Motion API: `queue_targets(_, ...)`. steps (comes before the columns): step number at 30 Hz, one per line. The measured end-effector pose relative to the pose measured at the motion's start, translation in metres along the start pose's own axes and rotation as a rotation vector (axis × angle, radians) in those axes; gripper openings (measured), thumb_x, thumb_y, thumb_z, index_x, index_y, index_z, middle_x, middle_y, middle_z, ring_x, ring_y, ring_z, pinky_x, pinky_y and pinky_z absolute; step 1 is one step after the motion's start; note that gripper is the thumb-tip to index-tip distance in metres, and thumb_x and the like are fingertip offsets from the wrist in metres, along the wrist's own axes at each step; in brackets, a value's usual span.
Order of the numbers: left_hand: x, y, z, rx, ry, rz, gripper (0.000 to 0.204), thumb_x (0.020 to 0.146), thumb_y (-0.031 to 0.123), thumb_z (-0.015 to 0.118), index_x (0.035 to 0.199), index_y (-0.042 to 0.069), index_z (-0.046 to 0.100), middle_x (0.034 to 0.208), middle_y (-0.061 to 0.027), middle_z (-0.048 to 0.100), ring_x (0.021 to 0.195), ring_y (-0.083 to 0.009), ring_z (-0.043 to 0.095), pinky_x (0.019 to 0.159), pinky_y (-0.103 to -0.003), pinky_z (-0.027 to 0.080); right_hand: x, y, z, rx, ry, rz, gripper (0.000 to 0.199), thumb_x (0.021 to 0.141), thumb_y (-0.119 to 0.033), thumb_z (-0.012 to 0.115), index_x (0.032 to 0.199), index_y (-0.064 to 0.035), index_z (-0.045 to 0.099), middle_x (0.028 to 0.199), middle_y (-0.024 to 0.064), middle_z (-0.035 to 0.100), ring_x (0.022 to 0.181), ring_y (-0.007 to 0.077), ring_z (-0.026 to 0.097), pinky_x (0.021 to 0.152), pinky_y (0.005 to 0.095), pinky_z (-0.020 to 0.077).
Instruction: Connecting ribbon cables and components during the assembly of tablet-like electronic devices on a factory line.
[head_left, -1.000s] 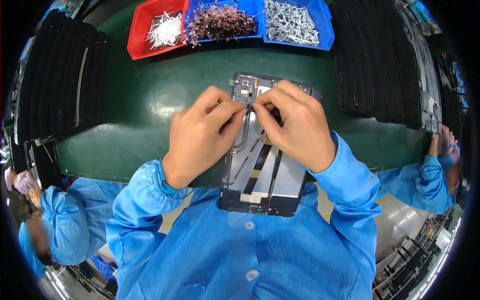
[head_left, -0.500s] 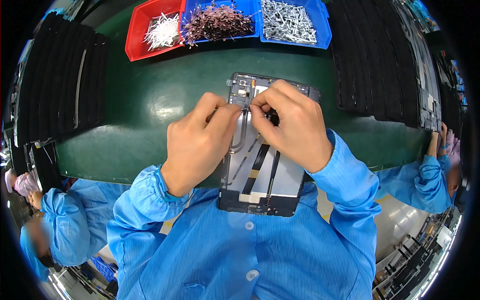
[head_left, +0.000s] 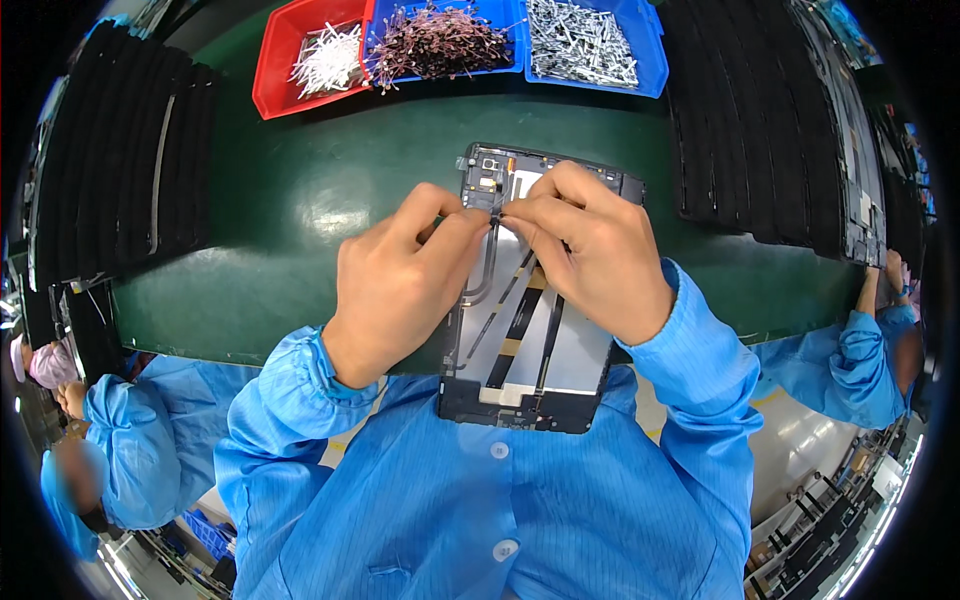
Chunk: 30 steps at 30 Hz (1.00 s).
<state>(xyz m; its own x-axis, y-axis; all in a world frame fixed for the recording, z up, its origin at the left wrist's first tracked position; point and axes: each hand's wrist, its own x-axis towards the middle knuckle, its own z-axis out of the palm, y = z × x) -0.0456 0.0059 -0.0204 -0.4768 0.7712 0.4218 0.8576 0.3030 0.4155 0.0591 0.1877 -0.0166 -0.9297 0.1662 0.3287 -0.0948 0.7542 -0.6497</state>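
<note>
With the fingertips' meeting point as clock centre and 12 o'clock facing away from the person, the left hand (head_left: 400, 285) is approaching from 8 o'clock and the right hand (head_left: 597, 252) from 4 o'clock. Both are forming narrow thumb-and-finger pinches, almost touching, beside the upper end of a grey cable (head_left: 489, 265); whether anything is gripped is too small to tell. The opened flat device (head_left: 580, 345) is lying beneath, its main body extending toward 5 o'clock and its near end projecting past the edge of the green table (head_left: 290, 270). This placement is probably keeping the upper section within reach of both hands, while the opposed pinches are likely giving fine control. Three trays are standing within arm's reach, presumably for easy picking: the red tray (head_left: 310, 104), between 10 and 11 o'clock, is holding white slender pieces (head_left: 328, 62); the middle blue tray (head_left: 517, 58), between 11 and 12, is holding reddish-dark leads (head_left: 440, 45); the right blue tray (head_left: 600, 87), at 1, is holding silvery strips (head_left: 583, 45). Black stacks are flanking the workspace: the left stack (head_left: 120, 160) toward 9, the right stack (head_left: 750, 130) between 2 and 3.
</note>
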Motion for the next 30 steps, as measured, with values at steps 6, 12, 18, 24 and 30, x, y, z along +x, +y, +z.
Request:
queue_targets(6, 0.0017, 0.0036, 0.0029, 0.02, 0.007, -0.003, 0.015, 0.082, 0.006, 0.077, 0.093, 0.009, 0.067, 0.092, -0.0018, 0.06, 0.065, -0.0204, 0.067, 0.051, -0.036, 0.052, -0.0005, 0.002, 0.0001, 0.024, 0.007, -0.019, 0.015, 0.084, 0.0, 0.08, 0.098, 0.0014, 0.076, 0.085, 0.0106, 0.063, 0.068, 0.0217, 0.063, 0.06, 0.0339, 0.0522)
queue_targets(12, 0.0034, 0.0005, 0.0026, -0.094, -0.023, -0.072, 0.016, 0.08, 0.003, 0.076, 0.091, 0.008, 0.065, 0.093, -0.005, 0.06, 0.066, -0.0251, 0.067, 0.054, -0.038, 0.054, 0.0001, 0.002, 0.0025, 0.008, 0.036, -0.029, 0.014, 0.085, 0.003, 0.077, 0.098, 0.0013, 0.075, 0.087, 0.0108, 0.064, 0.071, 0.023, 0.066, 0.062, 0.0333, 0.0538)
queue_targets(18, 0.0047, 0.0018, 0.0089, -0.104, 0.011, -0.122, 0.016, 0.08, 0.003, 0.075, 0.089, 0.007, 0.063, 0.092, -0.0063, 0.06, 0.066, -0.0276, 0.066, 0.055, -0.04, 0.055, -0.0007, 0.0019, 0.0037, -0.011, 0.021, 0.008, 0.011, 0.086, 0.001, 0.076, 0.095, -0.0003, 0.071, 0.091, 0.0102, 0.064, 0.071, 0.0254, 0.067, 0.063, 0.0356, 0.0545)
queue_targets(24, 0.0041, 0.0011, 0.0091, -0.149, 0.015, -0.181, 0.016, 0.081, 0.003, 0.074, 0.09, 0.007, 0.062, 0.092, -0.0061, 0.06, 0.063, -0.0248, 0.067, 0.054, -0.039, 0.054, 0.0004, 0.0005, 0.0058, -0.054, 0.046, -0.012, 0.009, 0.089, -0.006, 0.072, 0.097, -0.0034, 0.068, 0.095, 0.0083, 0.062, 0.076, 0.031, 0.07, 0.064, 0.0416, 0.0584)
queue_targets(30, -0.0015, -0.0018, 0.0092, -0.287, 0.0, -0.297, 0.015, 0.085, 0.003, 0.074, 0.091, 0.005, 0.061, 0.092, -0.0067, 0.061, 0.059, -0.02, 0.066, 0.053, -0.035, 0.052, 0.001, -0.0026, 0.005, -0.025, 0.032, 0.019, 0.013, 0.089, -0.009, 0.073, 0.1, -0.0041, 0.069, 0.099, 0.0073, 0.063, 0.076, 0.0305, 0.07, 0.064, 0.0415, 0.0586)
